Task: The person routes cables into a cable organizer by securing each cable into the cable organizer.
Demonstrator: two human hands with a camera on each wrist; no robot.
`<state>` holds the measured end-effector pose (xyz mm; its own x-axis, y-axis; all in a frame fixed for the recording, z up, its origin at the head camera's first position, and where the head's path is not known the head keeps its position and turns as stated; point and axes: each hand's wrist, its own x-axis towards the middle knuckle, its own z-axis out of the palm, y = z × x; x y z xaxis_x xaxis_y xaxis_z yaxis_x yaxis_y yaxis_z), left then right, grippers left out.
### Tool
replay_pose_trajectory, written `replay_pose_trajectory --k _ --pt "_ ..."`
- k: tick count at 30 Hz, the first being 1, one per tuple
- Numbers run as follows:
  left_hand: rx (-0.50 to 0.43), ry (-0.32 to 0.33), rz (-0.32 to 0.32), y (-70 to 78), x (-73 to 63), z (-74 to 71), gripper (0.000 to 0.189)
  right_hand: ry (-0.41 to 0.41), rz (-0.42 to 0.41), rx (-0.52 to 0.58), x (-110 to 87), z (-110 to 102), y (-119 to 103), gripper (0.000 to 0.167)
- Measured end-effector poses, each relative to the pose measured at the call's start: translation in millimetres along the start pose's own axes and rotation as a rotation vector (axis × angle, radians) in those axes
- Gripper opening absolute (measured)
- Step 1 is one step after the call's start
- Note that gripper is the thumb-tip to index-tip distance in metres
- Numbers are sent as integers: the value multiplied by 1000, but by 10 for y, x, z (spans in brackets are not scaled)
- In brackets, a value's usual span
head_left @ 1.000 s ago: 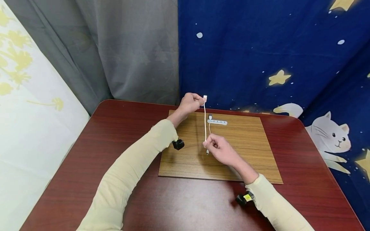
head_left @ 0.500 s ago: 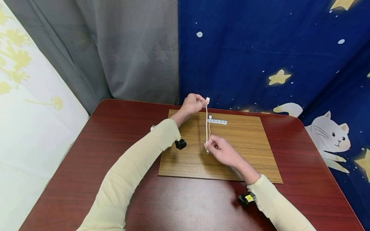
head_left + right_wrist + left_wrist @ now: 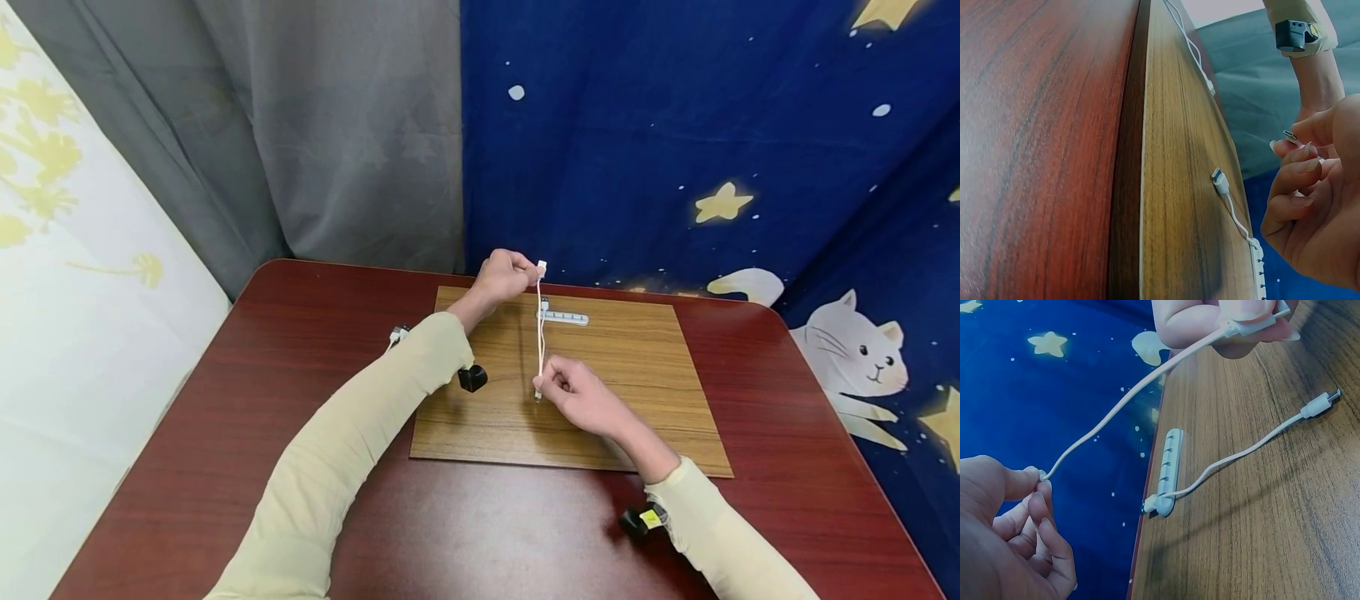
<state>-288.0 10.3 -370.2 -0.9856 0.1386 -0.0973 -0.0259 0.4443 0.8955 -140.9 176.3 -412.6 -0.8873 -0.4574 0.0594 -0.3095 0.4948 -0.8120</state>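
Observation:
A short white charging cable [image 3: 1116,406] is stretched between my two hands above the wooden board. My left hand [image 3: 504,275] pinches its far end, by the larger plug in the head view. The near-end connector [image 3: 1290,135] is pinched by my right hand [image 3: 576,392]. Below, a pale cable clip strip [image 3: 567,318] with several slots lies near the board's far edge. A second white cable [image 3: 1229,459] sits in the strip's end slot. One of its plugs [image 3: 1321,405] lies loose on the board towards my right hand.
The wooden board [image 3: 630,425] lies on a dark red table [image 3: 480,533]. More white cable ends [image 3: 397,336] lie left of the board, partly behind my left sleeve. Grey and blue curtains [image 3: 600,150] hang directly behind the table.
My left hand has shifted right and slightly down in the head view, bringing the held cable over the clipped one. My right hand has moved only slightly. Cable ends at left have come into sight.

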Motion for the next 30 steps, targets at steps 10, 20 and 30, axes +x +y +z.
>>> replay_pose_trajectory --k 10,20,30 --pt "-31 -28 32 -68 33 31 16 -13 27 8 -26 -30 6 21" --pt "-17 -17 41 -108 40 63 17 -8 37 4 -38 -45 51 21" --pt "5 -7 40 -81 30 109 18 40 72 14 -58 -78 61 27"
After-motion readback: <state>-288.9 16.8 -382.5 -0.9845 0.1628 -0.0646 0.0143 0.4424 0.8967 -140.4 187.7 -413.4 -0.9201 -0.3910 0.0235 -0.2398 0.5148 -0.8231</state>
